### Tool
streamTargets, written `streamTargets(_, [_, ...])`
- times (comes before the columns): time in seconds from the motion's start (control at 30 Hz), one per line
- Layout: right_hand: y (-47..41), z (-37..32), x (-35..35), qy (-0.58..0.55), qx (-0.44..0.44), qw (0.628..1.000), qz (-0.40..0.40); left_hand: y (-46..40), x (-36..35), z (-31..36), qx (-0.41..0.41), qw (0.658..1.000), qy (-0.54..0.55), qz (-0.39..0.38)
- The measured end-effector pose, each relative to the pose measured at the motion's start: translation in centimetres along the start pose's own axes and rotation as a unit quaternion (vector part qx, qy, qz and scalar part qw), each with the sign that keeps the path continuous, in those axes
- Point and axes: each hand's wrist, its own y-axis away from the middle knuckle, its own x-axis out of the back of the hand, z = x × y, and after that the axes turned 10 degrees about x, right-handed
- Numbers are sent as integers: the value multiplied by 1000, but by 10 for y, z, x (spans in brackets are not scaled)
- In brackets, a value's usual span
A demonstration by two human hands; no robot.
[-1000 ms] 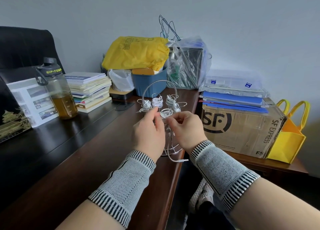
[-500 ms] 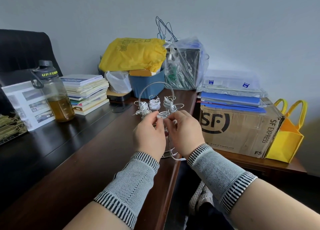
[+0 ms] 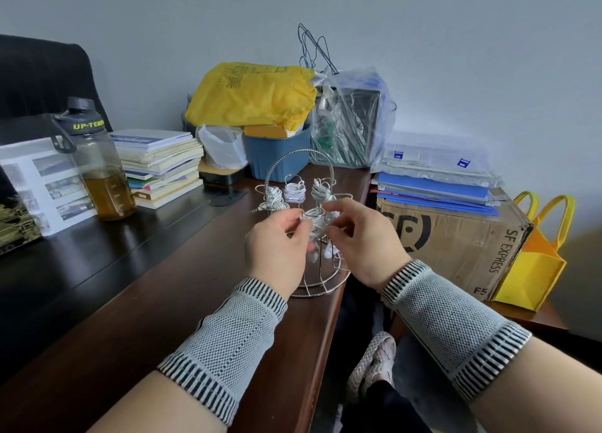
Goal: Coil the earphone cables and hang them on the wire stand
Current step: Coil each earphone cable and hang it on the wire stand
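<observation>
Since a second ago, both hands are drawn slightly apart; left hand [image 3: 277, 240] and right hand [image 3: 361, 237] pinch the coil [image 3: 313, 219], now seated on the stand's [image 3: 321, 282] near hook.

1. Dark wooden desk [image 3: 107, 305]: carries all items listed below.
2. Wire stand [image 3: 321, 281]: upright at the desk's right edge.
3. Water bottle [image 3: 97, 168]: upright, left side.
4. Book stack [image 3: 163, 165]: beside the bottle.
5. Blue bin [image 3: 277, 157]: at the rear, behind the stand.
</observation>
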Motion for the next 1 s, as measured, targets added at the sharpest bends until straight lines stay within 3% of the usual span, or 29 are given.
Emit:
streamTargets(0.27, [1,-1,-11,8,22,999,28,-8,12,-7,-11,1000,-4,-15])
streamTargets(0.57, [9,1,-46,31,62,984,162,-4,8,-19,20,996,89,2])
streamTargets(0.87, [-4,6,-25,149,183,965,118,-1,2,-19,40,981,189,-30])
streamTargets(1.0, [-8,11,-20,126,182,971,90,-2,4,-21,26,983,176,-44])
